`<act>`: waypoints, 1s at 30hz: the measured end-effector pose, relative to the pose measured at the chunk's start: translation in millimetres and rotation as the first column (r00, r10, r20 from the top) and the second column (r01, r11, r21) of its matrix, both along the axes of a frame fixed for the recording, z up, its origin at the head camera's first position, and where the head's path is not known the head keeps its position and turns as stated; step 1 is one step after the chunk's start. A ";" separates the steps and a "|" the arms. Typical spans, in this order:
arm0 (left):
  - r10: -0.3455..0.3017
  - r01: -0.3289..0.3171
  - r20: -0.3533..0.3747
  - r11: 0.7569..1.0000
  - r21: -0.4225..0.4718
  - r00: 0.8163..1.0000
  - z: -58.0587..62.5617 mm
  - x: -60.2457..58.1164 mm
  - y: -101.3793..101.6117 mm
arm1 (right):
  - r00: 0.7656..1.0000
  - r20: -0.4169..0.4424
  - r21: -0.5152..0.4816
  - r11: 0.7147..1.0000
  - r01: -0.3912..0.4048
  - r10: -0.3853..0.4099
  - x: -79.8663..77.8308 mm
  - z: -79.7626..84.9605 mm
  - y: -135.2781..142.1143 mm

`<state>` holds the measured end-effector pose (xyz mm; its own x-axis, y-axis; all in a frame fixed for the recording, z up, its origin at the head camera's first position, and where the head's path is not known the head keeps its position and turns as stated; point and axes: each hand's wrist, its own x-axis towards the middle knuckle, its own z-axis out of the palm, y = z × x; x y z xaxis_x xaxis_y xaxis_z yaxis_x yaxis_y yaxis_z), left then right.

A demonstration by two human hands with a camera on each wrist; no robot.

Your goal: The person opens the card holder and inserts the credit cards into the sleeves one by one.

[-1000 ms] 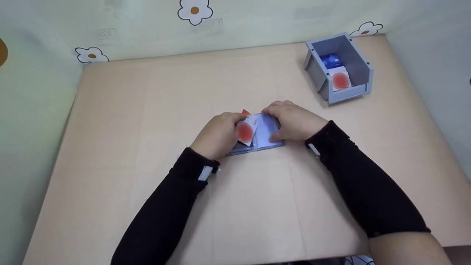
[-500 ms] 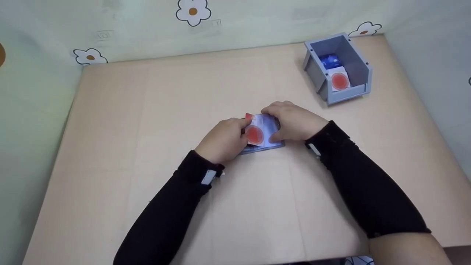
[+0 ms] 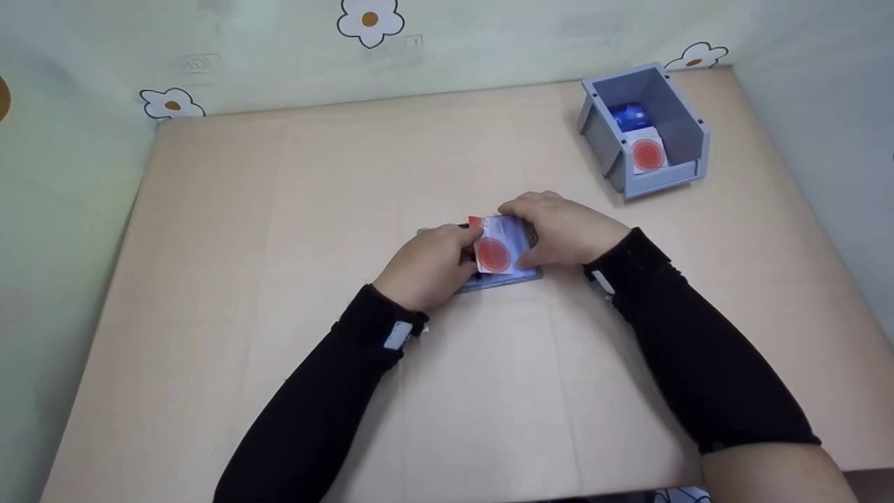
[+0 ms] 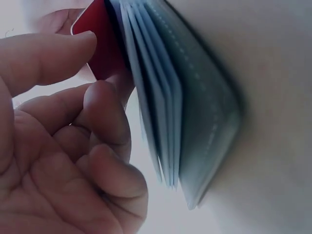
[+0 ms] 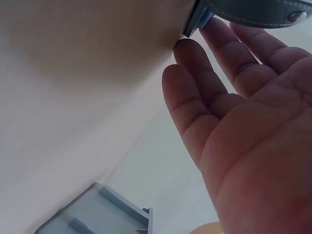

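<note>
A dark grey card holder (image 3: 482, 283) with stitched edges lies spread on the table, its clear sleeves (image 4: 161, 107) fanned out in the left wrist view. Over the sleeves is a white card (image 3: 494, 256) with a red circle, its red underside showing in the left wrist view. My left hand (image 3: 429, 269) pinches this card at its left edge between thumb and forefinger, the other fingers curled below. On the holder's right side, my right hand (image 3: 569, 229) grips it, thumb over the sleeve and fingers at the far edge. A strap with a snap (image 5: 296, 17) hangs by that hand.
A grey open-front bin (image 3: 660, 183) stands at the back right of the table (image 3: 293, 209). Inside it are a blue item (image 3: 631, 117) and a white card with a red circle (image 3: 647, 155). Walls with flower prints border the back and sides.
My left hand has moved right with the card, which now lies farther across the sleeves and sits straighter. The right hand has kept its hold on the card holder, almost still.
</note>
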<state>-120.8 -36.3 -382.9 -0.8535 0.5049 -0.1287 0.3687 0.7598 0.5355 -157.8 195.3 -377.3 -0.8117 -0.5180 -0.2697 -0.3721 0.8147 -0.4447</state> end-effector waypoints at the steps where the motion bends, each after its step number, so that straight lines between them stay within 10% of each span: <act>1: 0.001 -0.001 -0.001 1.000 -0.003 1.000 -0.4 0.2 0.5 | 1.000 0.001 0.001 1.000 0.000 0.000 0.2 0.3 0.1; 30: -0.010 0.009 -0.029 0.999 -0.040 1.000 -2.7 5.8 8.8 | 0.996 -0.085 -0.089 0.996 0.012 -0.019 2.1 -5.8 -4.3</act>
<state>-115.0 -27.5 -385.6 -0.8525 0.5079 -0.1236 0.3910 0.7766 0.4940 -155.7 191.0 -383.1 -0.8381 -0.5238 -0.1522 -0.3996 0.7795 -0.4824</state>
